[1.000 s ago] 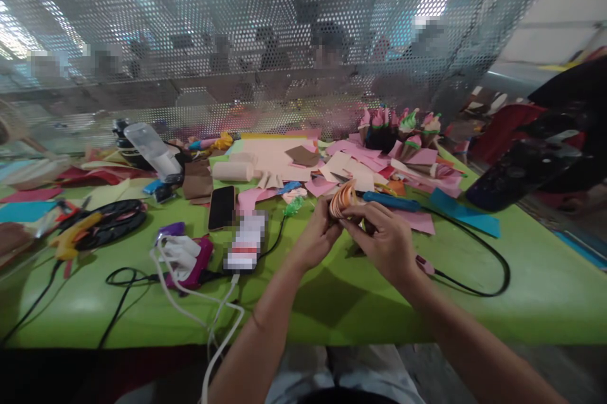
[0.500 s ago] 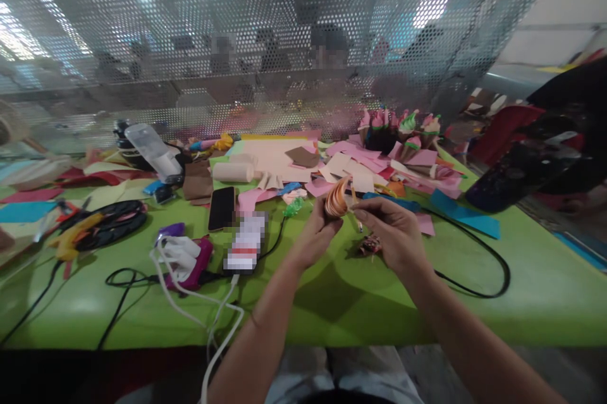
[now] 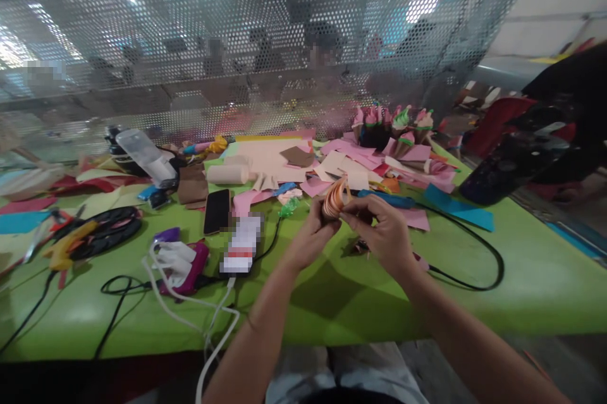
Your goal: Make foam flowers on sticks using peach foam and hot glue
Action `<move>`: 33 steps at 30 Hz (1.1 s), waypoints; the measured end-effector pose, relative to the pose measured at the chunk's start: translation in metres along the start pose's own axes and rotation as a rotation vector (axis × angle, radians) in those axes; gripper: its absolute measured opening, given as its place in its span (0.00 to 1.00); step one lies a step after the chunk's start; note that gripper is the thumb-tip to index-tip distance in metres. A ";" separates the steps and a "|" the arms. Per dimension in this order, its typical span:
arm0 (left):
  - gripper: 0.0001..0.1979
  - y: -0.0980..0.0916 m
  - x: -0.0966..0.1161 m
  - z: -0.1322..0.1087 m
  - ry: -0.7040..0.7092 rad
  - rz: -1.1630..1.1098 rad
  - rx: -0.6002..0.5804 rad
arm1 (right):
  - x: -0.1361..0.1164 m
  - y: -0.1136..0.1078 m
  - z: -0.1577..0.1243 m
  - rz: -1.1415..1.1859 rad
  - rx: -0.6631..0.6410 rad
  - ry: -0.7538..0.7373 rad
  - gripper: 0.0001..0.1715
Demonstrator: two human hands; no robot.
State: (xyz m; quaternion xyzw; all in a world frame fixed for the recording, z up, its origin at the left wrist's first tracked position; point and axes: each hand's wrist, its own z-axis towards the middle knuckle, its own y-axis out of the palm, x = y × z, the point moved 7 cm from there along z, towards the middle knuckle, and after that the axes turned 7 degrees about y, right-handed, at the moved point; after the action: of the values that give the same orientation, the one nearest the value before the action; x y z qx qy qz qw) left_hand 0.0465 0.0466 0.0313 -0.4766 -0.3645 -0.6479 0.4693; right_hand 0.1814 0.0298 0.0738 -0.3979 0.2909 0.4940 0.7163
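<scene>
Above the green table (image 3: 521, 277), both my hands meet around an orange-pink paper rosette (image 3: 333, 197) made of curled strips. My left hand (image 3: 310, 238) is closed on its left side. My right hand (image 3: 382, 230) pinches its right edge with thumb and fingers. Just below my right hand a small dark paper flower (image 3: 361, 244) lies on the table. A blue-handled tool (image 3: 386, 200) lies behind the hands.
Pink and peach paper sheets (image 3: 275, 160) cover the table's far middle, with finished paper flowers (image 3: 393, 129) behind. A phone (image 3: 217, 210), a glue gun (image 3: 71, 243), chargers and cables (image 3: 190, 303) lie left. A black cord (image 3: 478, 258) loops right. A perforated metal screen (image 3: 284, 43) backs the table.
My right hand drew away from the rosette half a second ago, holding a thin stick, and has now come back to pinch it. The camera tilted slightly.
</scene>
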 end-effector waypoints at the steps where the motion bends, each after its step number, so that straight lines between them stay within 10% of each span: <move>1: 0.18 0.000 0.000 0.000 -0.017 -0.009 -0.003 | 0.001 0.000 0.000 0.002 -0.003 0.006 0.02; 33: 0.16 -0.014 -0.010 -0.003 -0.123 -0.075 0.151 | -0.010 0.001 -0.007 -0.112 -0.082 -0.198 0.14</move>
State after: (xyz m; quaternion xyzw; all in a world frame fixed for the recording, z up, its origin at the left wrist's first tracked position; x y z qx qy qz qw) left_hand 0.0330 0.0511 0.0208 -0.4646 -0.4579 -0.6052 0.4563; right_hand 0.1768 0.0192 0.0775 -0.3916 0.1755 0.5016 0.7512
